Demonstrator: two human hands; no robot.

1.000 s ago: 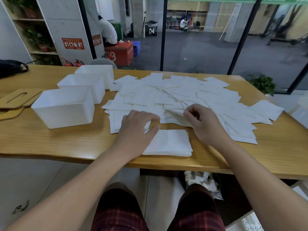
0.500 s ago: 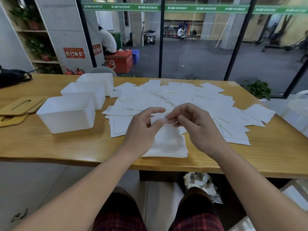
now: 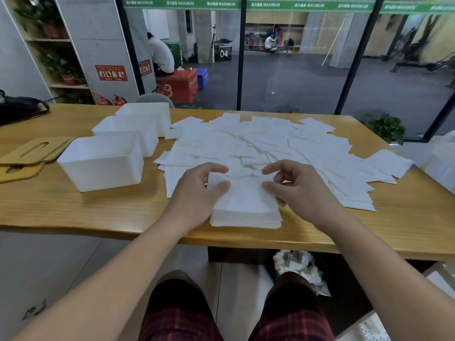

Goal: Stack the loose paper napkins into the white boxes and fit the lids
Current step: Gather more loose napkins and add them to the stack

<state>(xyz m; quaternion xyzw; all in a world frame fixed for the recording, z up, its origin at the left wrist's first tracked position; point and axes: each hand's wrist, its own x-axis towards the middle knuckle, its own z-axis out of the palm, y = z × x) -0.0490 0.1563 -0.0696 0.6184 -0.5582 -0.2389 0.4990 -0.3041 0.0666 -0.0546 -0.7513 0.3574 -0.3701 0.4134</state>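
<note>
A wide heap of loose white paper napkins [image 3: 270, 143] covers the middle of the wooden table [image 3: 73, 207]. In front of it, near the table's front edge, lies a neat stack of napkins [image 3: 246, 212]. My left hand [image 3: 194, 193] pinches the left edge of the top napkin on that stack. At the napkin's right edge, my right hand [image 3: 298, 190] holds it between thumb and fingers. Three open white boxes stand in a row at the left: the near box [image 3: 103, 166], the middle box [image 3: 128, 131] and the far box [image 3: 147, 114]. All three look empty.
Two flat wooden lids [image 3: 32, 151] with slots lie left of the boxes. A black bag [image 3: 19, 109] rests at the far left of the table. Glass partitions and a potted plant [image 3: 386, 126] stand behind the table. My knees are under the front edge.
My hands lifted a napkin from the heap, brought it together above the stack, then spread apart and lowered it onto the stack's top. The camera tilted slightly.
</note>
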